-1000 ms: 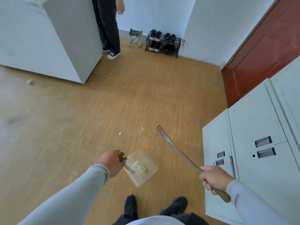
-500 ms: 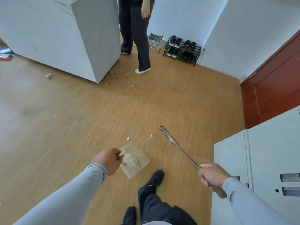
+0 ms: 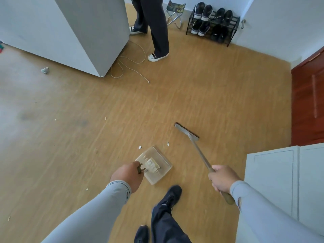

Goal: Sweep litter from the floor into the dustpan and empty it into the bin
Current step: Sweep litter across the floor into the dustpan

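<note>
My left hand (image 3: 127, 176) grips the handle of a clear plastic dustpan (image 3: 162, 162) that sits low over the wooden floor, with a pale scrap inside it. My right hand (image 3: 222, 179) holds the wooden handle of a broom, whose head (image 3: 186, 131) lies to the right of and beyond the pan, bristles down near the floor. Two white paper scraps (image 3: 139, 147) (image 3: 168, 144) lie just past the pan's front lip. A crumpled ball of litter (image 3: 45, 70) lies far left. Smaller crumbs dot the floor on the left. No bin is in view.
A large white cabinet (image 3: 78, 32) stands at the back left with a loose cable (image 3: 129, 67) beside it. Another person's legs (image 3: 157, 32) stand beyond it. A shoe rack (image 3: 213, 23) and folding stool (image 3: 175, 13) line the far wall. White lockers (image 3: 280, 181) and a red door (image 3: 308, 106) are on the right.
I have stepped forward, my right foot now ahead. The broom head has turned broadside and dropped toward the floor. The dustpan has come closer to the two white scraps.
</note>
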A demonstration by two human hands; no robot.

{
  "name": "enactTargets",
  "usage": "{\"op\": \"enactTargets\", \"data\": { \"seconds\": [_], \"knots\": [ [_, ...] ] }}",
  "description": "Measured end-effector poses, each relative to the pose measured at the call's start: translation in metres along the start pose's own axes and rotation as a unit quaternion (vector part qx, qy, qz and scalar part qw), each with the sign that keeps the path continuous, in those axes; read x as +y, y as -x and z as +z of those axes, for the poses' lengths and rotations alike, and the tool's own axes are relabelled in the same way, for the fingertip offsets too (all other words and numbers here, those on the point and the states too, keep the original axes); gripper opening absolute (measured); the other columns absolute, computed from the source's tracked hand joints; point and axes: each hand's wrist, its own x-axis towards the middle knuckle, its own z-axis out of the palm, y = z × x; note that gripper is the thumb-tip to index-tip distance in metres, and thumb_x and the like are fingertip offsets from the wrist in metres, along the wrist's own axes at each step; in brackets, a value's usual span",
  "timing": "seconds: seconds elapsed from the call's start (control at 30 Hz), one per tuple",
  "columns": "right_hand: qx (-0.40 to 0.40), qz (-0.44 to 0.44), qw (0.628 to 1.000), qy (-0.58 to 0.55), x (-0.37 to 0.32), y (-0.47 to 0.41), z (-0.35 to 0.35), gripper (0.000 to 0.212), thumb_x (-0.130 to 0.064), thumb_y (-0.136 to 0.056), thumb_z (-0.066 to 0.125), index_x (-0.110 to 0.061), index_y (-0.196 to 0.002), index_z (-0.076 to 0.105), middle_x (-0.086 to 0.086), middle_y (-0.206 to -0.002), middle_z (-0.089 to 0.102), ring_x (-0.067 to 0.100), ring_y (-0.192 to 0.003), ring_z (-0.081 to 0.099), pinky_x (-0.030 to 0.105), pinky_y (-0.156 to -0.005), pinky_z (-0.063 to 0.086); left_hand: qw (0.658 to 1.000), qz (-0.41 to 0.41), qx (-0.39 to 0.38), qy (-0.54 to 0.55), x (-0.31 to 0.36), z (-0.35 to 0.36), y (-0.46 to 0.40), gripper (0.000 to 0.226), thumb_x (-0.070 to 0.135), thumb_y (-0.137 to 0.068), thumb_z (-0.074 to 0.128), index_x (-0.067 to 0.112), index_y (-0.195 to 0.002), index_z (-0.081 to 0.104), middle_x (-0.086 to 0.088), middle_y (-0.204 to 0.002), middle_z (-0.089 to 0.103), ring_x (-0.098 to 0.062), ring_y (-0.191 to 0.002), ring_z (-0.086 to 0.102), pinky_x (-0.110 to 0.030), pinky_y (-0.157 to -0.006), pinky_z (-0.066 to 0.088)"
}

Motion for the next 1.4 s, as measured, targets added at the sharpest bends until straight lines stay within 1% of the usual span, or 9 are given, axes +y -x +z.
{"op": "enactTargets", "data": {
  "seconds": [0.23,0.43,0.63,0.7,0.8,1.03,1.2,1.33,1.4],
  "knots": [
    [-0.059,0.021,0.994,0.090,0.004,-0.016,0.036,0.063,-0.025,-0.094,0.050,-0.027,-0.156,0.038,0.000,-0.125,0.067,0.019,-0.081,0.065,0.024,-0.062,0.051,1.000,-0.008,-0.013,-0.010,0.010,-0.011,-0.029,0.026,0.043,-0.100,0.046,0.032,-0.119,0.060,0.012,-0.086,0.064,-0.015,-0.074,0.063,-0.030,-0.062,0.053],
    [-0.150,0.057,0.987,0.013,0.026,0.039,-0.031,0.061,-0.007,-0.092,0.053,-0.025,-0.150,0.046,0.004,-0.055,0.055,0.015,-0.043,0.044,0.024,-0.043,0.036,0.999,0.022,-0.017,-0.015,0.009,-0.010,-0.029,0.028,0.042,-0.101,0.043,0.028,-0.119,0.060,0.008,-0.090,0.066,-0.018,-0.076,0.065,-0.031,-0.063,0.055],
    [-0.076,0.056,0.996,-0.007,0.016,0.063,0.006,0.032,-0.009,-0.092,0.049,-0.035,-0.109,0.053,-0.005,-0.047,0.048,0.013,-0.039,0.042,0.022,-0.044,0.036,0.999,0.038,-0.031,-0.010,-0.002,-0.009,-0.028,0.029,0.040,-0.101,0.043,0.028,-0.121,0.058,0.006,-0.093,0.067,-0.019,-0.078,0.066,-0.036,-0.072,0.061],
    [-0.056,0.057,0.996,0.030,0.007,0.045,0.033,0.039,-0.013,-0.091,0.052,-0.029,-0.126,0.061,-0.009,-0.047,0.053,0.012,-0.038,0.048,0.020,-0.043,0.039,0.999,0.039,-0.033,-0.009,-0.004,-0.008,-0.027,0.028,0.040,-0.101,0.043,0.027,-0.121,0.058,0.006,-0.092,0.066,-0.019,-0.078,0.066,-0.035,-0.071,0.060],
    [-0.090,0.054,0.994,0.026,-0.006,0.041,0.059,0.059,-0.016,-0.091,0.054,-0.020,-0.150,0.049,-0.001,-0.060,0.060,0.014,-0.044,0.055,0.020,-0.044,0.044,0.999,0.044,-0.030,-0.010,-0.007,-0.007,-0.026,0.029,0.039,-0.101,0.042,0.025,-0.120,0.058,0.005,-0.091,0.067,-0.020,-0.079,0.067,-0.036,-0.073,0.061],
    [-0.119,0.119,0.976,-0.140,0.006,0.095,0.021,0.059,-0.006,-0.094,0.055,-0.017,-0.151,0.044,0.009,-0.060,0.055,0.014,-0.044,0.043,0.021,-0.045,0.036,0.998,0.054,-0.027,0.003,-0.043,-0.017,-0.008,0.025,0.039,-0.101,0.042,0.027,-0.116,0.059,0.007,-0.089,0.066,-0.017,-0.076,0.067,-0.033,-0.068,0.060],
    [-0.074,0.059,0.995,-0.044,-0.030,0.107,0.054,0.064,-0.009,-0.091,0.052,-0.019,-0.153,0.042,0.008,-0.055,0.054,0.016,-0.046,0.045,0.023,-0.044,0.040,0.999,0.033,-0.004,0.026,-0.115,-0.039,0.012,0.023,0.046,-0.099,0.046,0.034,-0.114,0.059,0.014,-0.085,0.064,-0.013,-0.073,0.065,-0.027,-0.062,0.054],
    [-0.047,0.020,0.999,0.008,-0.078,0.077,0.093,0.040,-0.016,-0.081,0.050,-0.018,-0.116,0.069,0.005,-0.049,0.056,0.020,-0.047,0.049,0.029,-0.053,0.045,0.999,0.000,0.016,0.046,-0.168,-0.054,0.016,0.024,0.047,-0.098,0.049,0.034,-0.114,0.062,0.012,-0.085,0.066,-0.015,-0.074,0.066,-0.026,-0.062,0.053],
    [-0.038,0.017,0.999,0.017,-0.102,0.064,0.112,0.032,-0.015,-0.083,0.049,-0.020,-0.109,0.067,0.001,-0.049,0.058,0.019,-0.044,0.051,0.027,-0.052,0.046,0.999,-0.012,0.018,0.036,-0.187,-0.057,0.012,0.024,0.046,-0.098,0.048,0.034,-0.113,0.062,0.013,-0.083,0.066,-0.013,-0.073,0.065,-0.026,-0.060,0.052]
  ]
}}
